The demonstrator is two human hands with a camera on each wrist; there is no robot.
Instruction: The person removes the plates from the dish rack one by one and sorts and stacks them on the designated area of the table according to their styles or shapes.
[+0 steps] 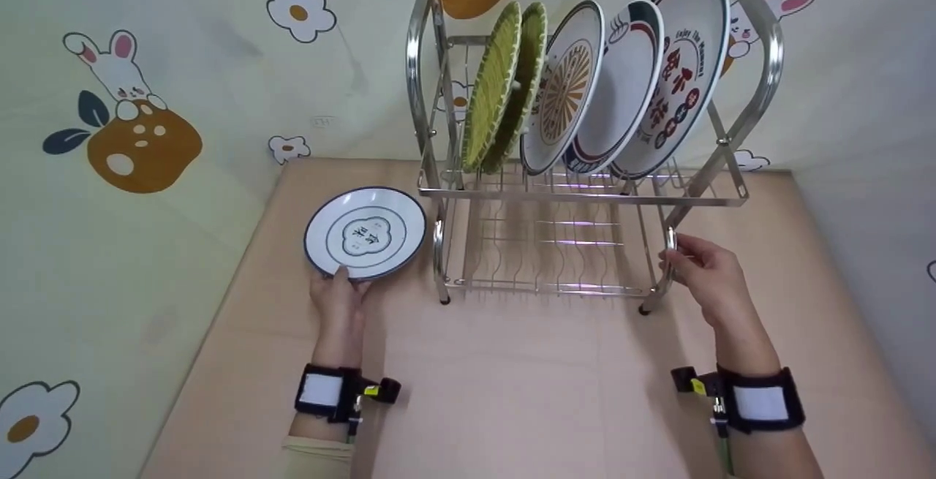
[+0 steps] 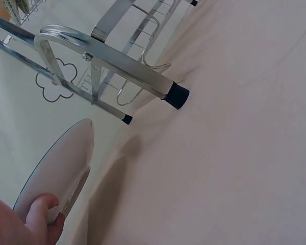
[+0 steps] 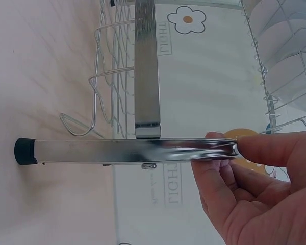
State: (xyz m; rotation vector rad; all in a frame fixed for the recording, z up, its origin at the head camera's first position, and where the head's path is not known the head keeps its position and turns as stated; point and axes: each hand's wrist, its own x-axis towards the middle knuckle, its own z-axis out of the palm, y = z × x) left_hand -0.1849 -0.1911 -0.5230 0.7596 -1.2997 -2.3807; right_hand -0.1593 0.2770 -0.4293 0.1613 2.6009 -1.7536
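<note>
A white plate with a blue rim and a flower-shaped centre mark [image 1: 365, 208] tilts toward the head camera, left of the rack. My left hand [image 1: 338, 303] grips its near edge, thumb on top and fingers beneath; the left wrist view shows the fingers curled under the plate's underside [image 2: 66, 158], with a shadow on the table below. My right hand [image 1: 709, 274] pinches the front right leg of the two-tier metal dish rack [image 1: 585, 197]. Close up in the right wrist view, thumb and fingers close round the bent metal tube [image 3: 194, 149].
The upper tier holds two green leaf-like plates [image 1: 497, 91], a plate with a brown sunburst [image 1: 567, 91], a white dish with a dark red band [image 1: 618, 99] and a large plate with red lettering [image 1: 680, 77]. The lower tier [image 1: 548, 245] has wavy wire dividers. Patterned cloth [image 1: 219, 245] hangs behind.
</note>
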